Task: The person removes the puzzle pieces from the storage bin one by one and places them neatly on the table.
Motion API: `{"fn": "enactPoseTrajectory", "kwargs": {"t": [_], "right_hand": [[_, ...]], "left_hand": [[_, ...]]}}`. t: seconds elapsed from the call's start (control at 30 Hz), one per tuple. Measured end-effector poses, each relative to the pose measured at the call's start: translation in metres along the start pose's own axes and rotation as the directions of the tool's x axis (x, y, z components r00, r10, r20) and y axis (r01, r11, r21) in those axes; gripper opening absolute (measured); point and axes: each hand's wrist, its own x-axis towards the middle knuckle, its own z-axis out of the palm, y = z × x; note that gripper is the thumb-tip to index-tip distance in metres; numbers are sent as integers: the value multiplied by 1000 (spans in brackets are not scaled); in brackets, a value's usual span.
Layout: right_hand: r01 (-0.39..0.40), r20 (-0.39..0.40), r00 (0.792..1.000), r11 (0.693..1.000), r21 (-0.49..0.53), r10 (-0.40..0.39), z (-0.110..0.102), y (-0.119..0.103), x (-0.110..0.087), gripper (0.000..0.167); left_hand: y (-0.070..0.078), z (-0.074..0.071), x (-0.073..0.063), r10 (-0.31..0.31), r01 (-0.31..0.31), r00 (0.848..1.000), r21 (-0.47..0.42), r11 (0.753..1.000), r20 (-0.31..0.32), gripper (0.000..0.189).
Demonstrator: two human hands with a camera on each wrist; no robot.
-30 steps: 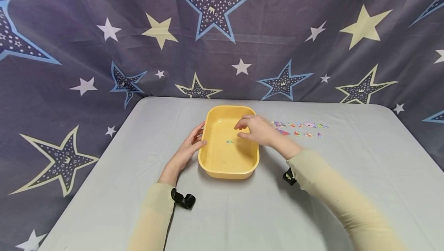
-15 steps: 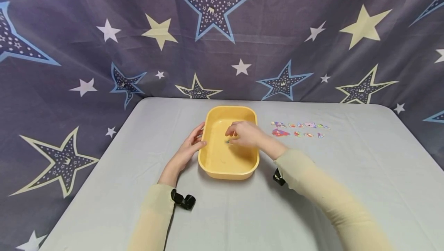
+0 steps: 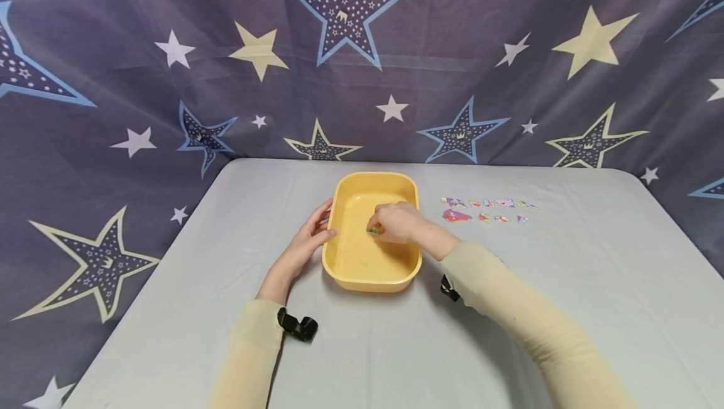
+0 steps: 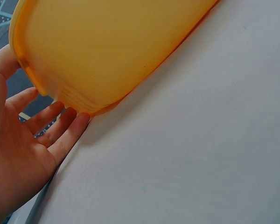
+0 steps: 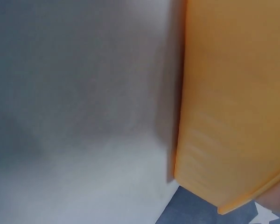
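Observation:
A yellow plastic tub (image 3: 372,285) stands on the grey-covered table. At its left side my left hand (image 3: 300,247) holds the wall, thumb over the rim and fingers against the outside; the left wrist view shows these fingers (image 4: 67,137) touching the tub's outer wall. Reaching over the right rim, my right hand (image 3: 398,223) is down inside the tub. Its thumb and fingertips pinch a small flat green-and-blue piece (image 3: 373,231), mostly covered by the fingers. In the right wrist view the tub's side wall (image 5: 233,102) hides nearly all of that hand.
Right of the tub, several small colourful flat cutouts lie in two rows, among them a red one (image 3: 456,215) and a pink-purple one (image 3: 504,203). A dark curtain (image 3: 396,38) with stars hangs behind the table (image 3: 362,352).
My right hand has moved left and down into the tub, and its fingers have closed on the small green piece. The left hand and the tub have stayed put.

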Motion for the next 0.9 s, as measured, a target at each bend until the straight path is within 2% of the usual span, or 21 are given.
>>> {"fn": "enactPoseTrajectory", "kwargs": {"t": [0.33, 0.73, 0.9], "right_hand": [[0, -25, 1000, 1000, 6, 0, 2, 1, 0, 9], [-8, -17, 1000, 1000, 12, 8, 3, -1, -1, 7], [-22, -15, 1000, 1000, 21, 22, 2, 0, 0, 8]], "left_hand": [[1, 0, 1, -11, 11, 1000, 9, 1000, -5, 66], [0, 1, -1, -10, 10, 1000, 19, 1000, -3, 66], [-13, -4, 7, -14, 14, 1000, 16, 1000, -11, 66]]}}
